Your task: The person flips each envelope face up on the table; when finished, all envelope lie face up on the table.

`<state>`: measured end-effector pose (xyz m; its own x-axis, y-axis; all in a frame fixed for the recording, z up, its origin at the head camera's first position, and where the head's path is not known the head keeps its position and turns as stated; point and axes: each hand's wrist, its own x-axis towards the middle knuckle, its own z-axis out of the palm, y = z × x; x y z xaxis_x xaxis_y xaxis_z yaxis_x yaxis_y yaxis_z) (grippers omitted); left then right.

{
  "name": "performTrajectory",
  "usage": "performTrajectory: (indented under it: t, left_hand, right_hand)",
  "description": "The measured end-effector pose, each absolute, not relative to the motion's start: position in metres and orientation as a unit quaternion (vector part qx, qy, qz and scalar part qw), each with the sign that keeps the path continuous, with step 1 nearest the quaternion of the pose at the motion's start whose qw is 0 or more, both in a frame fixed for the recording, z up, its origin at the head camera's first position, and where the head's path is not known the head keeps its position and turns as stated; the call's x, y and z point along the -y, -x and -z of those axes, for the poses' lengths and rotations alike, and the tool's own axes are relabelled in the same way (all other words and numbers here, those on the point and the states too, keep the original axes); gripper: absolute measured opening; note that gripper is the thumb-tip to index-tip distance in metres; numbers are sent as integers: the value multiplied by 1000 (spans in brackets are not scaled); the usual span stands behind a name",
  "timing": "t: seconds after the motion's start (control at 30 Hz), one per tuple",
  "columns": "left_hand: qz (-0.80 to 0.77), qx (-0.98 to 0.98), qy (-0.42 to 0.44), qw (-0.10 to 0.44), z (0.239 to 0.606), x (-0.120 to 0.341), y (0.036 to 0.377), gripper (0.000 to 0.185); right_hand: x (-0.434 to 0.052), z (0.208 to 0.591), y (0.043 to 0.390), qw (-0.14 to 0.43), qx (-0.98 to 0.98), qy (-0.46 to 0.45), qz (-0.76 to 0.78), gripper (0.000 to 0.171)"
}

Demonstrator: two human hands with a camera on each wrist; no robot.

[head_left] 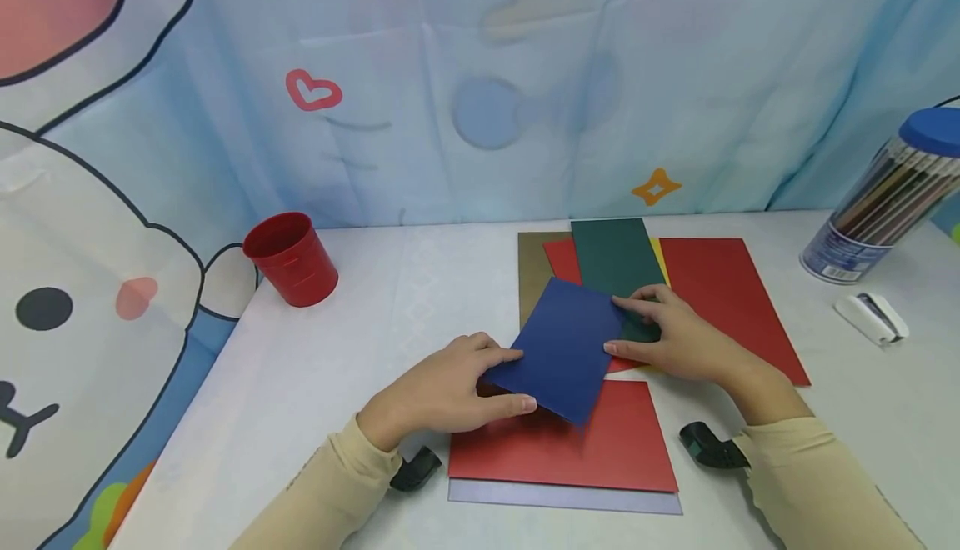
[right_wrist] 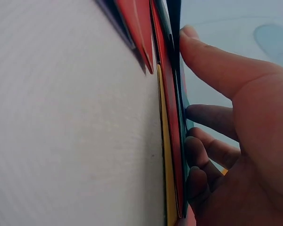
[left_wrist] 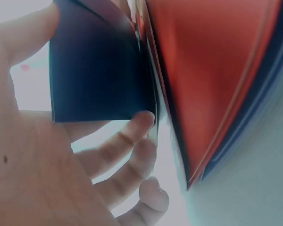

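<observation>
Head camera above, facing forward and down, wide over tabletop (head_left: 375,317); wrist cameras very close, each facing that side's fingers (left_wrist: 142,123), head and left wrist sharing blue card (head_left: 566,346).

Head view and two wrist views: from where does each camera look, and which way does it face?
Head: worn on the head, facing forward and down over the white table; the left hand, right hand and beige sleeves show.
Left wrist: on that wrist, facing the dark-blue card; the left fingers show.
Right wrist: on that wrist, facing the layered cards edge-on; the right fingers show.
Shared: head and left wrist views show the dark-blue card and left hand.
</observation>
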<state>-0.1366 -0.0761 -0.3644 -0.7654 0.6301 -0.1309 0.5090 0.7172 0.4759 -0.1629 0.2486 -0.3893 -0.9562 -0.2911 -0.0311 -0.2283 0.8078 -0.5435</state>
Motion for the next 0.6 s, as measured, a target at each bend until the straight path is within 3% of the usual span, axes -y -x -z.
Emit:
performTrajectory:
  t: [0.37,0.6]
  left_hand:
    - [-277,-903,-319,82,358,83,144,47]
    - [-353,-881,-311,-41,354,88,150,42]
  right_hand:
    - [-247,387,162,67,-943,133,296,79]
    - [-246,384,162,44,-928,147,341,67]
